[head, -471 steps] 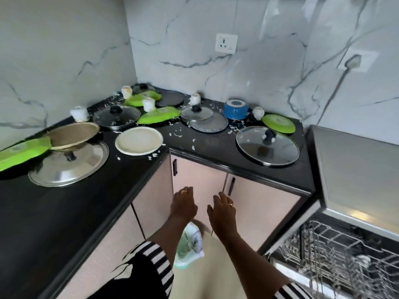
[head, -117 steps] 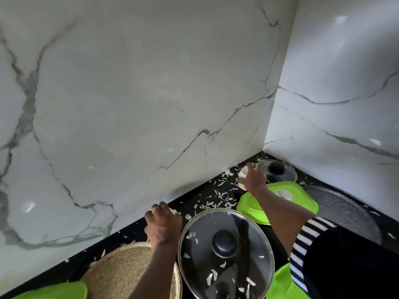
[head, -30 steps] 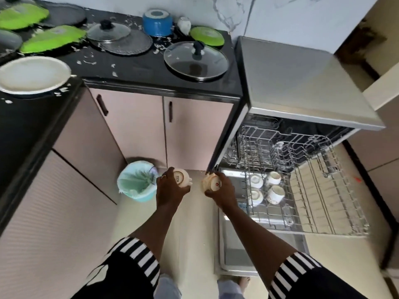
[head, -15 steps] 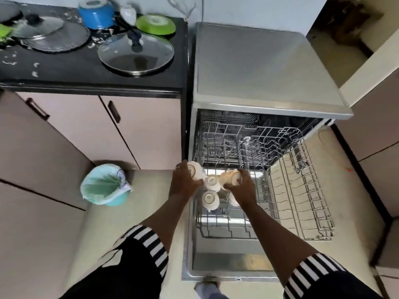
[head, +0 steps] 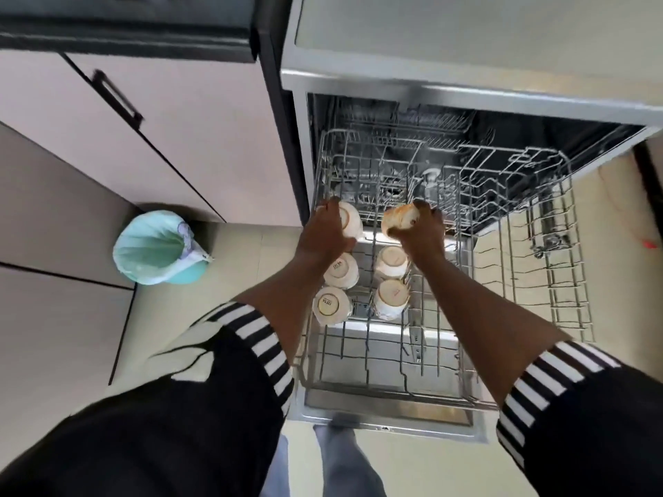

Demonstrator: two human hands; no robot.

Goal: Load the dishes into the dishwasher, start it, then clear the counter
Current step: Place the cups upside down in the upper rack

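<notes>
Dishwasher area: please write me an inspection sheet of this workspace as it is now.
surface: rack pulled out over the open door; its near and right parts are bare wire.
job's things: four cups upside down in the rack's left part, in two rows of two.
clutter: nothing seen.
hands: left hand grips left cup; right hand grips right cup; both are over the rack, beyond the four.
cables: nothing seen.
surroundings: bin with green liner on the floor, left of the dishwasher; cabinet; counter edge at the top.
</notes>
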